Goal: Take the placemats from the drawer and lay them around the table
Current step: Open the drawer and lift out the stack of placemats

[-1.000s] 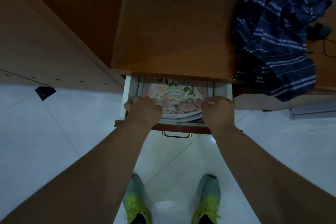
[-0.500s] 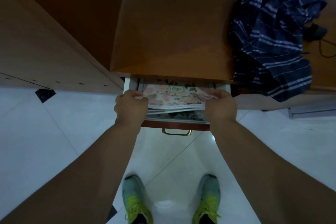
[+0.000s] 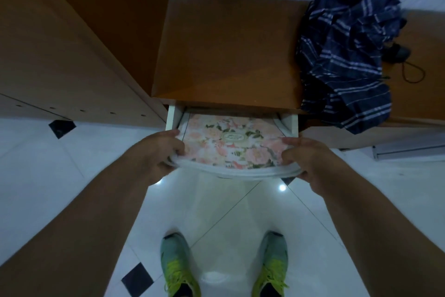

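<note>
Gripping the side edges, the fingers of the left hand and right hand clench a stack of thin, floral-printed, white-rimmed placemats, held half out over the open white drawer of the brown wooden counter. Taking out looks nearly done; all the laying remains, and no table shows. Several rims show; exact count unclear. One striped dark cloth sits aside.
</note>
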Demonstrator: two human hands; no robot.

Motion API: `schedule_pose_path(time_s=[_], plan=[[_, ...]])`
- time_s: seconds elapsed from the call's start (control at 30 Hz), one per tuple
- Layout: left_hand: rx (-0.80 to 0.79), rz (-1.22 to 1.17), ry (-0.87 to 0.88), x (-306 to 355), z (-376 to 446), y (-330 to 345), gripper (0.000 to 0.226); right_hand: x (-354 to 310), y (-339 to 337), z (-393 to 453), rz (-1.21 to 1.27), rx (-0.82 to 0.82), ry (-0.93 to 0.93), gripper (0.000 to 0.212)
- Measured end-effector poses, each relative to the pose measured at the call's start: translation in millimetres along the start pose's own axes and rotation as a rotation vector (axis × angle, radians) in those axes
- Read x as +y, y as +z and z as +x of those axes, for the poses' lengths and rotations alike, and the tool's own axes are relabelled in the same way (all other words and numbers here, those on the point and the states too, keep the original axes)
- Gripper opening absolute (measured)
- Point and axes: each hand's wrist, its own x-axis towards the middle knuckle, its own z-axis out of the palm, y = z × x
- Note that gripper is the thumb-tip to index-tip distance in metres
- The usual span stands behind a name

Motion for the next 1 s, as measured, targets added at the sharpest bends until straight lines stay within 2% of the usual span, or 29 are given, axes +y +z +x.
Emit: schedule_pose_path(time_s=[0.07,0.1,0.17,0.23,0.27,0.33,0.43,0.5,0.57,0.63,0.73,0.87,1.0], plan=[[-0.081,0.142,-0.045,-8,-4,-4,0.066,2,-5,0,-0.189,-0.055,0.011,0.028],[-0.072,0.200,-0.023,-14,-3,-7,0.063,3,-6,0,-0.205,-0.067,0.015,0.023],[-0.002,0.252,0.033,-21,-4,-8,0.044,4,-6,-2,-0.179,-0.083,0.029,0.024],[0.059,0.290,0.096,-28,-4,-9,0.021,6,-5,0,-0.244,-0.119,0.022,0.035],[0.058,0.292,0.118,-30,-5,-8,0.022,8,-5,4,-0.300,-0.136,0.023,0.044],[0.006,0.276,0.136,-34,-8,-4,0.038,9,-4,9,-0.347,-0.132,0.021,0.060],[-0.074,0.225,0.124,-38,-12,-3,0.062,14,-1,8,-0.296,-0.101,-0.011,0.067],[-0.055,0.225,0.134,-40,-17,-6,0.052,20,1,2,-0.273,-0.121,-0.026,0.060],[-0.024,0.273,0.167,-39,-21,-10,0.038,22,-3,-2,-0.163,-0.158,0.043,0.043],[-0.056,0.279,0.147,-34,-26,-14,0.039,21,-11,-1,-0.100,-0.204,0.099,0.032],[-0.168,0.258,0.041,-26,-34,-15,0.045,19,-15,7,-0.156,-0.248,0.081,0.027],[-0.054,0.349,0.182,-35,-27,-8,0.025,16,-10,12,-0.204,-0.313,0.046,0.050],[-0.096,0.330,0.248,-51,-28,-9,0.033,17,-12,16,-0.141,-0.384,0.106,0.056]])
